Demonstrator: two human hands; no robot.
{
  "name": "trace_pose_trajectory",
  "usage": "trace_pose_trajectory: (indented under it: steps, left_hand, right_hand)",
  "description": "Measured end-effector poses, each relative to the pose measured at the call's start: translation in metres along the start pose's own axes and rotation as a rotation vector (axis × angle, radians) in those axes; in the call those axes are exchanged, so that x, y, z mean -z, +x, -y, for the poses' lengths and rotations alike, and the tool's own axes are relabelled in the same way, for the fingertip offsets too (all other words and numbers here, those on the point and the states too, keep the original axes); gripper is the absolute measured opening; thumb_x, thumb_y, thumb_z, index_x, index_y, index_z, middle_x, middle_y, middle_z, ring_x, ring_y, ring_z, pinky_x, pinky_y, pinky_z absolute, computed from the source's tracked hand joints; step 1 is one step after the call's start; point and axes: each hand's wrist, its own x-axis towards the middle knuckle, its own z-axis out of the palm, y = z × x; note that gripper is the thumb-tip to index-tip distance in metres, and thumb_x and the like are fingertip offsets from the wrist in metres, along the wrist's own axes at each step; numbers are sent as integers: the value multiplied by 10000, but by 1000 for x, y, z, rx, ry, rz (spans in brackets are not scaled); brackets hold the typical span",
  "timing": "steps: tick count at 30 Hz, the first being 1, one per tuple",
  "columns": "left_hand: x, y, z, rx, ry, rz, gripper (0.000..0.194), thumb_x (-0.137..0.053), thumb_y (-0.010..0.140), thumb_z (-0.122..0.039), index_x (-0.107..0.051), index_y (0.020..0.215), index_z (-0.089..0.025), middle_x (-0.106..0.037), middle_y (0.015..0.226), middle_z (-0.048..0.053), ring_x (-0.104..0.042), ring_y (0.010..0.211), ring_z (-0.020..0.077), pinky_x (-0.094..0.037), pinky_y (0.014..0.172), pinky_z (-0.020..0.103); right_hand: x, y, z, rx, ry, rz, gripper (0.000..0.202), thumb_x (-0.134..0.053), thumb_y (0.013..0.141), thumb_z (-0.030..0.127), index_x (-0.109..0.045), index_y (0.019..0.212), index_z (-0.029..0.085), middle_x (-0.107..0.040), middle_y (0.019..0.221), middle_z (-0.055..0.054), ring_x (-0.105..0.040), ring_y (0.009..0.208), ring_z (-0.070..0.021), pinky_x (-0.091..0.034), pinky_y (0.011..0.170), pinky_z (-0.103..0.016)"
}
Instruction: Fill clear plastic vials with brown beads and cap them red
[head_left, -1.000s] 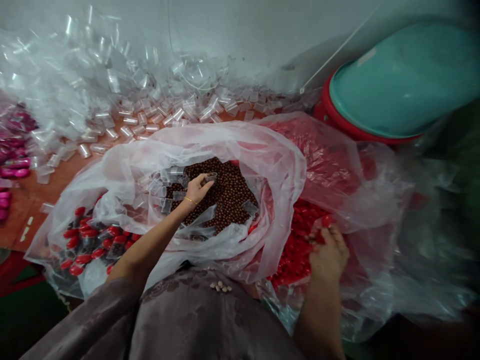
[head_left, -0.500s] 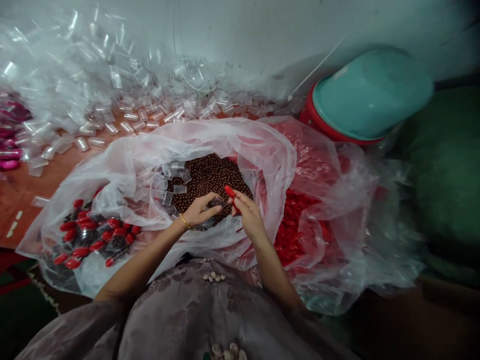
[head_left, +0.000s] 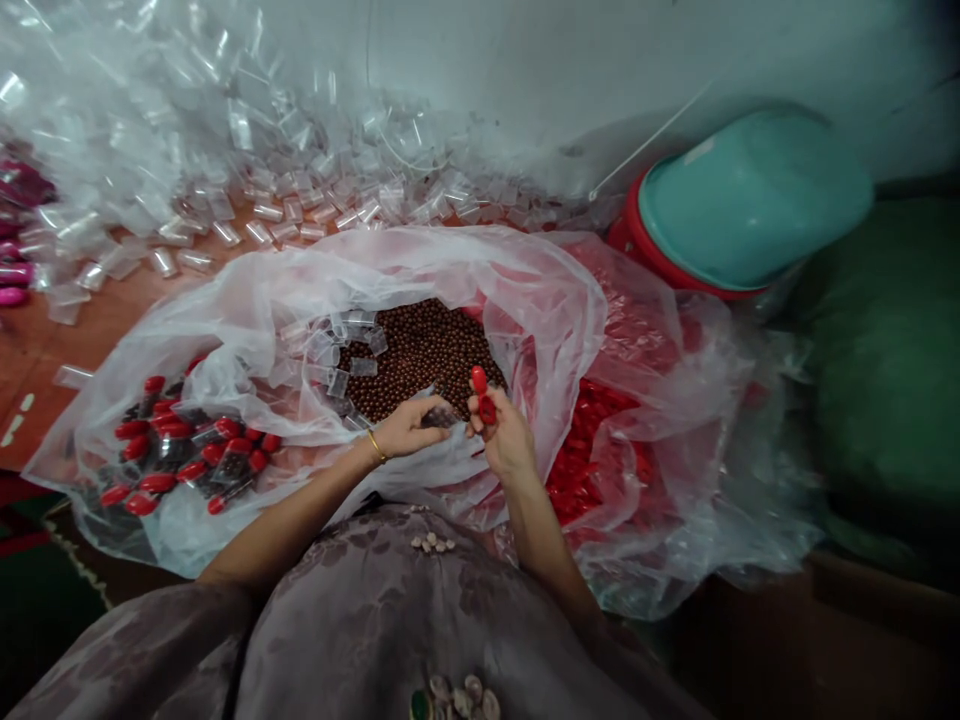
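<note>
My left hand (head_left: 412,425), with a gold bracelet at its wrist, is closed on a clear plastic container (head_left: 441,415) that looks dark inside. Facing it, my right hand (head_left: 506,430) holds red caps (head_left: 479,380), one upright at the fingertips and more red against the fingers. The two hands are slightly apart, over the near edge of a heap of small brown beads (head_left: 420,350). Clear empty containers (head_left: 364,345) lie on the left side of the beads. To the right, red caps (head_left: 592,450) fill a translucent bag.
Red-capped filled containers (head_left: 180,440) lie in plastic sheeting at left. Many clear containers (head_left: 247,130) are heaped along the wall. A teal basin (head_left: 757,200) rests on a red one (head_left: 630,225) at back right. Pink pieces (head_left: 15,270) sit far left on the orange surface (head_left: 60,340).
My right hand has turned, and the red cap at its fingertips now stands upright. The hands have parted slightly. The camera view has shifted a little.
</note>
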Motion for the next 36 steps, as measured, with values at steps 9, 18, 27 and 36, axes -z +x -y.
trace_pose_trajectory:
  steps: [9, 18, 27, 36]
  left_hand:
    - [-12, 8, 1, 7, 205, -93, 323, -573, 734, -349, -574, 949, -109, -569, 771, 16, -496, 679, 127, -402, 643, 237]
    - [-26, 6, -3, 108, 74, -99, 211, -591, 711, -318, -527, 773, -128, -493, 602, -40, -440, 528, 74, -369, 519, 199]
    - [-28, 11, -14, 182, -8, -63, 232, -606, 685, -324, -528, 771, -123, -453, 565, -68, -384, 468, 39, -309, 458, 170]
    - [-19, 4, -19, 94, 40, 76, 292, -620, 684, -394, -564, 767, -120, -494, 625, -46, -424, 568, 68, -342, 544, 185]
  right_hand:
    - [-2, -10, -7, 400, -531, 118, 345, -485, 844, 357, -609, 1141, 232, -640, 1129, -26, -571, 1053, -165, -422, 962, -333]
    - [5, -17, -19, 567, -708, 126, 408, -381, 905, 345, -517, 1267, 214, -551, 1273, -60, -499, 1187, -172, -376, 1040, -370]
    - [10, -17, -4, 308, -510, 168, 413, -477, 847, 381, -559, 1221, 228, -557, 1264, -37, -500, 1191, -186, -345, 1057, -409]
    - [13, -27, -6, 71, -224, 238, 461, -498, 810, 374, -534, 1249, 237, -586, 1227, -43, -549, 1133, -223, -405, 1000, -447]
